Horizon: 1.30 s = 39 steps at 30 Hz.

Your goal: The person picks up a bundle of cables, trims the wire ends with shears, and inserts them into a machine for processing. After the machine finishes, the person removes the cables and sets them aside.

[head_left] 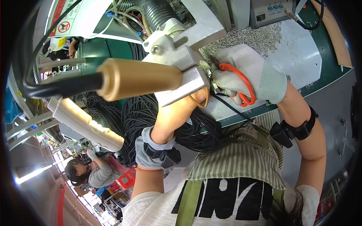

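My right hand [247,69], in a white knit glove, is closed on a pair of orange-handled snips [245,88] whose tip points left at a small part beside a grey metal bracket [184,56]. A thin black wire [235,110] runs from that spot down toward my chest. My left forearm rises from below and my left hand [196,101] is almost wholly hidden behind the bracket, so its grip does not show. A brass-coloured tool handle [141,78] with a black cord crosses in front of the bracket.
A thick bundle of black cables [143,113] hangs left of my left arm. On the green bench [320,81] lie a white mat [298,52], a heap of small metal bits [241,35] and a grey box unit [267,11]. Another person [88,171] works at lower left.
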### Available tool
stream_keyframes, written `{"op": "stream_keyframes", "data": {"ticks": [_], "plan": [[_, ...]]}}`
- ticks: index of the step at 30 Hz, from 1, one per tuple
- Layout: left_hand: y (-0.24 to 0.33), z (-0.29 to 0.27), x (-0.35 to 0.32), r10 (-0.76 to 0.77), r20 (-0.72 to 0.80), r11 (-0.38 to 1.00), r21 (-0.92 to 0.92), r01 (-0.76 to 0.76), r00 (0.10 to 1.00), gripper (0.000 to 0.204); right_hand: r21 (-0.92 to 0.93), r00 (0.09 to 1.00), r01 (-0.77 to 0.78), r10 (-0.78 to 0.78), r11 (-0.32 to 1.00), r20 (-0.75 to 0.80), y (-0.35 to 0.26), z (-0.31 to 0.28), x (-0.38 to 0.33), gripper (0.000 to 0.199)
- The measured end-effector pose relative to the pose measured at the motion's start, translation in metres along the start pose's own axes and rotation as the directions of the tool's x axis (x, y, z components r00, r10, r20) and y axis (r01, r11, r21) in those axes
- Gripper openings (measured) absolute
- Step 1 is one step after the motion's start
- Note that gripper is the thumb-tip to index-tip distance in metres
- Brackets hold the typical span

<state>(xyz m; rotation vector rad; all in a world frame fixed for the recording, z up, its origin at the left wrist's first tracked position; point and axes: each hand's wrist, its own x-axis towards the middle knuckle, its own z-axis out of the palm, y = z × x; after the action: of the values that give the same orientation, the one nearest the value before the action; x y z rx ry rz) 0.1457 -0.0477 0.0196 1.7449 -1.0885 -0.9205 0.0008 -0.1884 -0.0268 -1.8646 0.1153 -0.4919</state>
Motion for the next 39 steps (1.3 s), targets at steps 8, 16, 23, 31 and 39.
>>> {"op": "stream_keyframes", "data": {"ticks": [8,16,23,31,39], "plan": [[-0.013,-0.009,0.003,-0.016,0.083,0.999,0.030,0.013,0.996,0.007,0.287,0.890,-0.450,0.452,0.846,0.065,-0.033,-0.003,0.002,0.020],[-0.012,-0.003,-0.056,-0.170,-0.114,0.699,-0.714,0.038,0.979,0.013,-0.062,0.878,-0.412,0.378,0.909,-0.293,-0.065,-0.022,-0.081,0.015],[0.017,0.009,-0.089,0.158,0.323,0.984,-0.129,-0.122,0.933,0.027,0.087,0.832,-0.464,0.468,0.881,-0.299,-0.142,0.015,-0.075,0.012],[0.026,0.031,-0.110,0.260,0.168,0.965,-0.077,-0.250,0.951,0.036,0.622,0.805,-0.499,0.589,0.603,0.075,-0.152,0.024,-0.080,0.011],[0.026,0.018,-0.117,0.209,0.113,0.933,-0.321,-0.163,0.971,0.038,0.184,0.877,-0.304,0.350,0.935,-0.330,-0.142,0.056,-0.087,0.011]]}}
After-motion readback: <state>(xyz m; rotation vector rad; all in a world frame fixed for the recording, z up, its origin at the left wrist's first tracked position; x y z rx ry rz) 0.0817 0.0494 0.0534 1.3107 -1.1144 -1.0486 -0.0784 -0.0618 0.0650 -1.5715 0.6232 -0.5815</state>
